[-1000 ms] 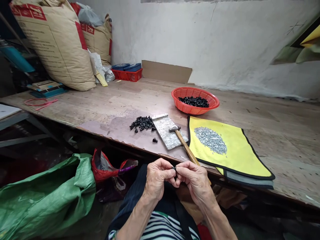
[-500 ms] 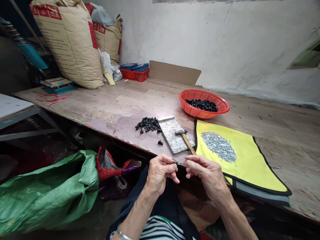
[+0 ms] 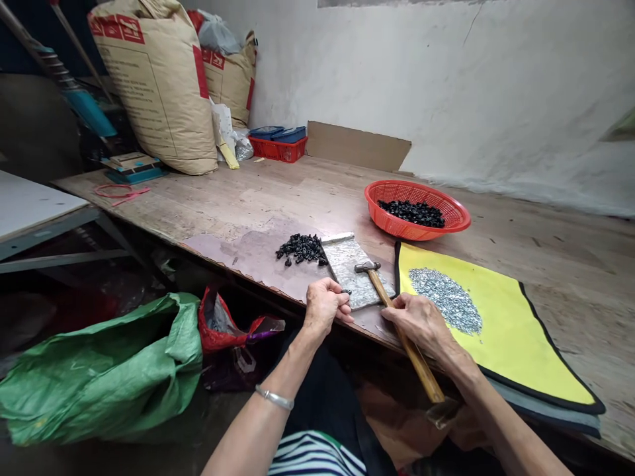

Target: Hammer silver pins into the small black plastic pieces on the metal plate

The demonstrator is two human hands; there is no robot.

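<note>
Here, pinches small dark piece [image 3: 347, 291] in left hand [image 3: 323, 304], at near-left part of grey plate [image 3: 348, 264], contact unclear. Touches wooden-handled hammer [image 3: 415, 357] with right hand [image 3: 421, 322], fingers bent; cannot tell whether closed around handle. Has hammer head lying on plate, black heap [image 3: 301, 248] left, red basket [image 3: 407, 229] beyond, yellow cloth [image 3: 503, 314] right.

We see a black-edged yellow rectangular cloth mat [image 3: 516, 330], a round red plastic mesh basket [image 3: 407, 229], a heap of small glossy black pieces [image 3: 301, 248] and a grey-headed hammer [image 3: 411, 349] with a honey-brown wooden handle. Our fabric shirt [image 3: 317, 456] has dark and white stripes.
</note>
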